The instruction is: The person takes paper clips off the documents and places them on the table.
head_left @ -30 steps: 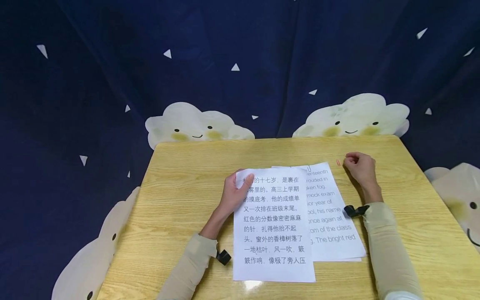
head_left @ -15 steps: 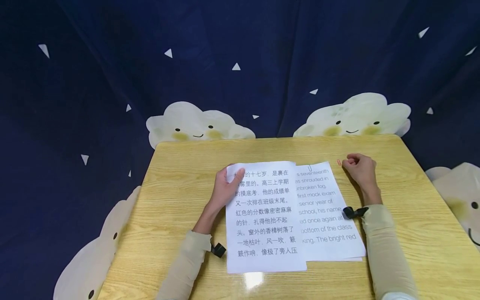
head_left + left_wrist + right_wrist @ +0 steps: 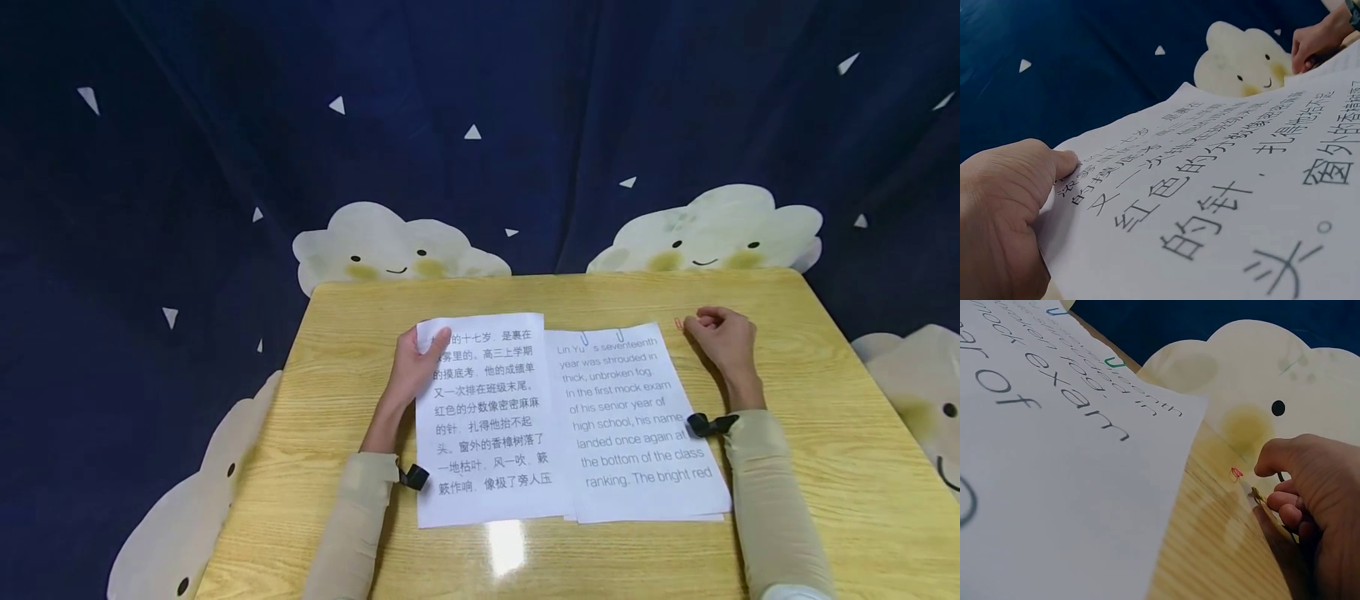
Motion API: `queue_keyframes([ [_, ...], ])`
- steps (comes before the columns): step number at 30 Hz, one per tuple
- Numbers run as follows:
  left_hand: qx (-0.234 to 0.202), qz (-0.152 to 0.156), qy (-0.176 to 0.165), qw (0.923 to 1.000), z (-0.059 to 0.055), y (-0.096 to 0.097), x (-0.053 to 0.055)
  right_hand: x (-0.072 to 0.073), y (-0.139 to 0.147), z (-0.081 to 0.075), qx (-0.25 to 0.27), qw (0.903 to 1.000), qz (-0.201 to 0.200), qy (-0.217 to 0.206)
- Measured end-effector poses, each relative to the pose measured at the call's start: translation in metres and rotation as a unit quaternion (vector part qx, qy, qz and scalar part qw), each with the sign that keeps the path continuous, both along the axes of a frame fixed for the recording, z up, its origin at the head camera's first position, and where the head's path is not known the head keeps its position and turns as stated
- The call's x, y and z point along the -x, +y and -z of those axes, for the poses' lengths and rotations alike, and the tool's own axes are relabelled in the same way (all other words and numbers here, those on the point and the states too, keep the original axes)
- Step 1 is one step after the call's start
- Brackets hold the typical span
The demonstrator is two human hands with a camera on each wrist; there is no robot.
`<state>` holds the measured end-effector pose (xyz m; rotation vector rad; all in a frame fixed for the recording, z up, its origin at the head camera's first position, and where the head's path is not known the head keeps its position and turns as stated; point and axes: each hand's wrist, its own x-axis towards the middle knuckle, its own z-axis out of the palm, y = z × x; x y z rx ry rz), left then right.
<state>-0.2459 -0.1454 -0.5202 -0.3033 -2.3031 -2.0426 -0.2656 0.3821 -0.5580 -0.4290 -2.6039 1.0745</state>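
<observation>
My left hand grips the upper left edge of white paper printed with Chinese text, thumb on top and the other fingers hidden underneath. This paper overlaps the left edge of an English-printed stack on the table. Two paper clips, one blue and one green, sit at the stack's top edge. My right hand rests at the stack's upper right, fingers loosely curled. Beside its fingertips lie a red paper clip and a gold paper clip.
The wooden table carries all the papers. Behind it hangs a dark blue curtain with white triangles and smiling clouds. Each wrist wears a small black camera, such as the right camera.
My left hand has moved left and slightly away from me with the Chinese-printed paper, uncovering most of the English page and its second clip. The right hand has stayed nearly still.
</observation>
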Motion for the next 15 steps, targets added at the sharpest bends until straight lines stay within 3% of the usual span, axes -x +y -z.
queue_keyframes([
  [6,-0.006,0.008,0.002,0.9999,0.004,-0.005,0.002,-0.001,0.001,0.000,0.002,0.9999,0.012,0.011],
  [9,-0.005,0.009,-0.003,0.9999,0.006,-0.006,0.001,-0.001,-0.002,-0.001,0.000,0.9976,0.028,0.063],
  [13,0.000,0.011,-0.011,0.9999,0.011,-0.005,0.001,-0.004,-0.007,-0.002,-0.023,0.9862,0.029,0.161],
  [15,0.000,0.017,-0.014,0.9997,0.014,-0.004,0.001,-0.009,-0.012,-0.004,-0.030,0.9828,0.025,0.180],
])
